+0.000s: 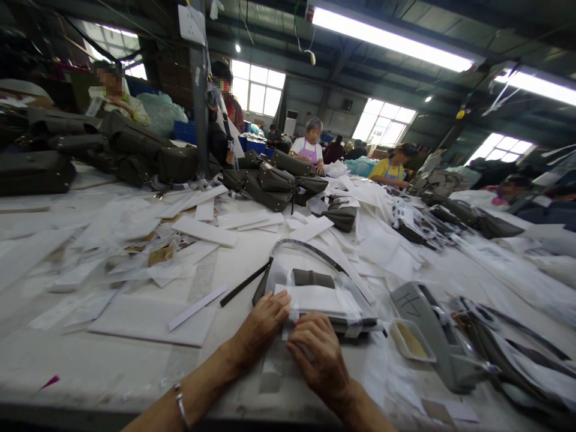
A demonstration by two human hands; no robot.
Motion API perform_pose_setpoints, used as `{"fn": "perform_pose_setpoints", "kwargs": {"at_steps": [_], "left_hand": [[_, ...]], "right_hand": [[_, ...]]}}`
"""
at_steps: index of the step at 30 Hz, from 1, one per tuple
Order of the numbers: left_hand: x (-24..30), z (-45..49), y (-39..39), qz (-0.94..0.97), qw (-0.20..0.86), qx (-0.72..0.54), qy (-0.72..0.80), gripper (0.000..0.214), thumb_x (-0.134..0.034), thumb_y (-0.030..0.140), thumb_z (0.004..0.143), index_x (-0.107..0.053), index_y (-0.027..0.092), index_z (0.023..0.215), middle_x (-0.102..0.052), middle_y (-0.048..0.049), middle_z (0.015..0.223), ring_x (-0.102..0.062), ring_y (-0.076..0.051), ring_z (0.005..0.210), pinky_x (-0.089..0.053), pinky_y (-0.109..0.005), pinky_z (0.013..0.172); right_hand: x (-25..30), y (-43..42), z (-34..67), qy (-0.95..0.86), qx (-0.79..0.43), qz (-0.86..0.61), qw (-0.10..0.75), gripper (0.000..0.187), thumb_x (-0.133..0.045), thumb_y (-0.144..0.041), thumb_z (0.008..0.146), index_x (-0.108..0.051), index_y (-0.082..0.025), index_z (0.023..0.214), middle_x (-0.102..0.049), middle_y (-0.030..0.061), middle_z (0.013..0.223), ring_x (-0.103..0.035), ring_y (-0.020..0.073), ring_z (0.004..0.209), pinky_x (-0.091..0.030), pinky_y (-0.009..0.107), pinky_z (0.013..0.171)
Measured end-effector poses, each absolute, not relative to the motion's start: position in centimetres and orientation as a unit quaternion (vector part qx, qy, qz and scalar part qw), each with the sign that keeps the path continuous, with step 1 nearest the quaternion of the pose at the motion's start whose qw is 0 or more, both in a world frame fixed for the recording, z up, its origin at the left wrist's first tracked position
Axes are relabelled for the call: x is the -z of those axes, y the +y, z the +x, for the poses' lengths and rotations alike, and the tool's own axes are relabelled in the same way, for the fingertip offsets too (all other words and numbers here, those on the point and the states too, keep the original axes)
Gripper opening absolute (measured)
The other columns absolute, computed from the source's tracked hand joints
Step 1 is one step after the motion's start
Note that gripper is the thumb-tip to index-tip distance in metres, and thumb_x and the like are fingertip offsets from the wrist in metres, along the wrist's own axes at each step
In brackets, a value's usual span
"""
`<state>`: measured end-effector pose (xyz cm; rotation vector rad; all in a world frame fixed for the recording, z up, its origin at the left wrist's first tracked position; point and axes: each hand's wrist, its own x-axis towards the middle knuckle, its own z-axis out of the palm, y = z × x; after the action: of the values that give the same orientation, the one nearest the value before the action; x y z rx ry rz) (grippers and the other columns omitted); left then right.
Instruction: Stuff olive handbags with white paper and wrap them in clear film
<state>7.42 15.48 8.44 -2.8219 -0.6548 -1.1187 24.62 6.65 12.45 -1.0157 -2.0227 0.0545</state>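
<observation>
A dark olive handbag [313,278] lies before me on the table, its strap arching up behind it. White wrapping sheet [321,300] covers much of its front, with clear film at the edges. My left hand [269,313] rests on the bag's left end, fingers stretched along the sheet's edge. At the near edge of the bag, my right hand [317,354] has its fingers curled and closed on the wrapping's lower edge. The fingertips of the right hand are partly hidden. A dark zip pull strip [245,283] sticks out to the left.
A grey tape dispenser [425,336] and a small plastic tub [411,340] stand right of the bag. White strips, sheets and brown tags [161,255] litter the left. Several dark bags [270,180] are piled behind. Co-workers [308,147] are across the table.
</observation>
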Motion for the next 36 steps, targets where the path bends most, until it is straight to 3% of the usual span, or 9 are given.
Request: {"fn": "perform_pose_setpoints", "kwargs": {"at_steps": [2, 6, 9, 13, 21, 30, 36], "left_hand": [[-8.3, 7.4, 15.5, -0.908, 0.002, 0.359, -0.217, 0.030, -0.036, 0.008, 0.097, -0.053, 0.015, 0.120, -0.063, -0.0117, 0.125, -0.055, -0.022, 0.124, -0.048, -0.046, 0.106], [-8.4, 7.3, 15.6, -0.914, -0.004, 0.349, -0.209, 0.034, -0.043, 0.012, 0.096, -0.054, 0.018, 0.127, -0.061, -0.0123, 0.127, -0.056, -0.025, 0.122, -0.048, -0.047, 0.105], [-8.6, 7.1, 15.7, -0.917, 0.005, 0.348, -0.197, 0.038, -0.045, 0.014, 0.096, -0.054, 0.021, 0.132, -0.060, -0.0129, 0.129, -0.056, -0.027, 0.121, -0.050, -0.050, 0.103], [-8.7, 6.9, 15.7, -0.919, 0.016, 0.346, -0.190, 0.043, -0.045, 0.014, 0.095, -0.052, 0.022, 0.137, -0.058, -0.0138, 0.131, -0.054, -0.027, 0.124, -0.050, -0.050, 0.103], [-8.7, 6.9, 15.8, -0.920, 0.037, 0.343, -0.185, 0.042, -0.041, 0.015, 0.098, -0.050, 0.019, 0.139, -0.057, -0.0139, 0.135, -0.049, -0.027, 0.130, -0.050, -0.049, 0.104], [-8.5, 6.8, 15.9, -0.921, 0.044, 0.336, -0.194, 0.044, -0.033, 0.013, 0.100, -0.045, 0.019, 0.142, -0.057, -0.0104, 0.137, -0.042, -0.025, 0.137, -0.049, -0.046, 0.106], [-8.3, 6.7, 16.0, -0.921, 0.007, 0.340, -0.189, 0.043, -0.034, 0.010, 0.099, -0.048, 0.018, 0.139, -0.060, -0.0122, 0.133, -0.048, -0.023, 0.133, -0.048, -0.046, 0.107]], "right_hand": [[-11.8, 5.6, 24.2, -0.846, -0.066, -0.378, 0.370, 0.011, -0.064, -0.020, 0.089, -0.062, -0.022, 0.099, -0.068, 0.0030, 0.093, -0.061, 0.0218, 0.095, -0.046, 0.038, 0.085], [-10.0, 5.4, 23.4, -0.848, -0.131, -0.428, 0.284, 0.057, -0.087, -0.033, 0.069, -0.063, -0.026, 0.119, -0.067, 0.0034, 0.117, -0.058, 0.0268, 0.106, -0.046, 0.040, 0.089], [-8.8, 6.4, 22.9, -0.829, -0.120, -0.463, 0.290, 0.036, -0.084, -0.028, 0.073, -0.070, -0.028, 0.106, -0.068, 0.0013, 0.111, -0.058, 0.0250, 0.104, -0.045, 0.038, 0.089], [-7.7, 7.4, 22.4, -0.827, -0.071, -0.447, 0.335, 0.012, -0.071, -0.019, 0.082, -0.071, -0.024, 0.092, -0.068, 0.0036, 0.100, -0.057, 0.0237, 0.098, -0.046, 0.037, 0.088], [-7.6, 6.6, 22.6, -0.839, -0.024, -0.404, 0.365, 0.009, -0.063, -0.015, 0.080, -0.066, -0.023, 0.084, -0.064, 0.0012, 0.078, -0.055, 0.0205, 0.081, -0.040, 0.035, 0.075], [-7.7, 4.9, 23.4, -0.827, -0.066, -0.394, 0.395, 0.020, -0.053, -0.007, 0.075, -0.063, -0.021, 0.086, -0.061, 0.0019, 0.075, -0.053, 0.0192, 0.075, -0.038, 0.034, 0.069], [-8.4, 4.0, 23.2, -0.826, -0.104, -0.403, 0.380, 0.014, -0.054, -0.015, 0.088, -0.066, -0.021, 0.086, -0.065, 0.0031, 0.076, -0.056, 0.0197, 0.077, -0.042, 0.036, 0.072]]}}
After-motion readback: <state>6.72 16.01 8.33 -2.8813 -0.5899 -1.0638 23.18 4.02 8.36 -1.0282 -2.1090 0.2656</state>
